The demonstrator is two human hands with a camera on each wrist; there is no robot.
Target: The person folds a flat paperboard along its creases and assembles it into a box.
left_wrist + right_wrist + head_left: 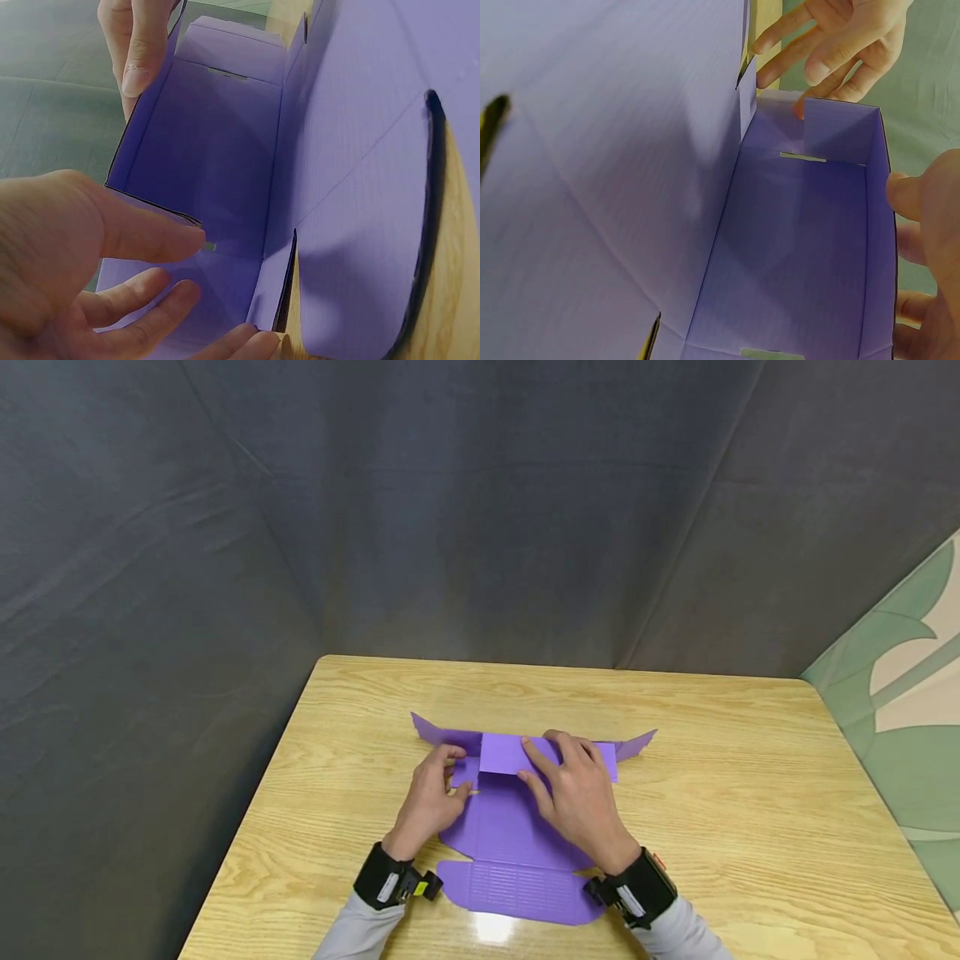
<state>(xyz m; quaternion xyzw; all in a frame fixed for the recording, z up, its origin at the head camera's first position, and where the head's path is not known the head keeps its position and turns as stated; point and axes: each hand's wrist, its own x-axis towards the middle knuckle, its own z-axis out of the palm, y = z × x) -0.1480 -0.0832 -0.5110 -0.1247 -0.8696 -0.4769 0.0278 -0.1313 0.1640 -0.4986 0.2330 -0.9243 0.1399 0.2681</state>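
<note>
A purple cardboard box, partly folded, lies in front of me in the head view. Its far end stands up as a trough-like wall, with a raised panel along it. My right hand rests on that panel, index finger stretched along its face and thumb at its lower edge. At the left end, my left hand is beside a small end flap, thumb and fingers apart. The left wrist view shows the left thumb right at the panel's corner edge, with the other fingers spread below.
Side wings stick out at the box's far corners. A slotted, round-cornered flap lies nearest me. Beneath is a wood-grain table; a dark curtain hangs behind it, and a green leaf-patterned cloth is at the right.
</note>
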